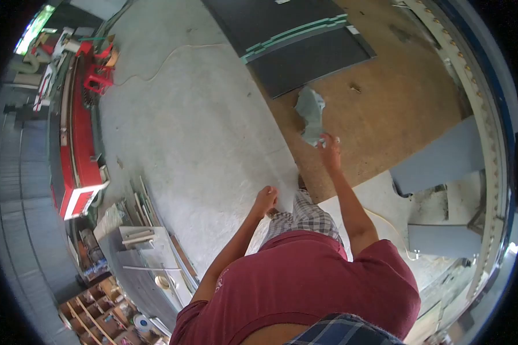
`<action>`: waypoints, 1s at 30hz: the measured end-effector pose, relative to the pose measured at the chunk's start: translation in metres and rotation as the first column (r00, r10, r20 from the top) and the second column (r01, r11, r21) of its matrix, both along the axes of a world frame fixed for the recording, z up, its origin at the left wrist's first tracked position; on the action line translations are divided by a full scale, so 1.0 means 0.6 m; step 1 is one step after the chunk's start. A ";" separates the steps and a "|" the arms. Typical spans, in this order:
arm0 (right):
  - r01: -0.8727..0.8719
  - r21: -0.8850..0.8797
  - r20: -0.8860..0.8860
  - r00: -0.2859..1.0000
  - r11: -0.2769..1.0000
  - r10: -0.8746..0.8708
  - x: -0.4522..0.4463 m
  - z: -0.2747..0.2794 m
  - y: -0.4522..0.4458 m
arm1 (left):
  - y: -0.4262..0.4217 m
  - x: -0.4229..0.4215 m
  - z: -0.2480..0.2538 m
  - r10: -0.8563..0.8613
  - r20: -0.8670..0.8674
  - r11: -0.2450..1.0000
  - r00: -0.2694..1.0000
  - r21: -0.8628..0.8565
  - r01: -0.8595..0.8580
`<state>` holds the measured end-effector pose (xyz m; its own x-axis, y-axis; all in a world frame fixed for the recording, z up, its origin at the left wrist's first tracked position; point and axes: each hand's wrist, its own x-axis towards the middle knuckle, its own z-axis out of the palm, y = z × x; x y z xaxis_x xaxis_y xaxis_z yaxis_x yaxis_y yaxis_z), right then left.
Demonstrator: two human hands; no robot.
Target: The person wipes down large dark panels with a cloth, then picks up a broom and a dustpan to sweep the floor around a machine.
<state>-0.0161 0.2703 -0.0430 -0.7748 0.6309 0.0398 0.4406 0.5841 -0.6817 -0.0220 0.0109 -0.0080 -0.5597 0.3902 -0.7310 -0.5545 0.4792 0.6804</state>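
My right hand point(330, 150) is out ahead of me, its fingers pinched on the lower end of a pale grey-green cloth point(311, 114). The crumpled cloth extends away from my fingers over a brown board point(380, 109) on the floor. Just past its far end are dark flat panels point(311, 68) with green strips point(296, 35) along their edges. My left hand point(265, 201) hangs near my left thigh over the grey floor, fingers curled in; I see nothing in it.
Concrete floor point(201, 126) spreads ahead and left, with a thin cord point(170, 56) lying across it. A long red machine point(82, 138) and red stool point(99, 77) stand at left. Grey panels point(443, 155) are on the right. A wooden compartment shelf point(101, 310) is at lower left.
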 end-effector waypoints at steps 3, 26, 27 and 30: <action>-0.062 -0.132 -0.100 0.994 0.989 0.049 0.033 -0.020 -0.041 | -0.005 -0.007 -0.006 0.035 0.141 0.998 0.989 0.050 -0.043; 0.191 -0.886 0.152 0.980 0.423 -0.124 0.195 0.196 -0.235 | 0.013 -0.003 0.127 -0.338 -0.178 0.900 0.924 0.227 0.373; 0.214 -0.886 0.159 0.973 0.412 -0.165 0.200 0.193 -0.240 | 0.012 0.004 0.138 -0.402 -0.163 0.876 0.901 0.218 0.430; 0.179 -0.932 0.060 0.933 0.314 -0.354 0.190 0.165 -0.248 | 0.016 0.021 0.160 -0.488 -0.123 0.842 0.864 0.193 0.504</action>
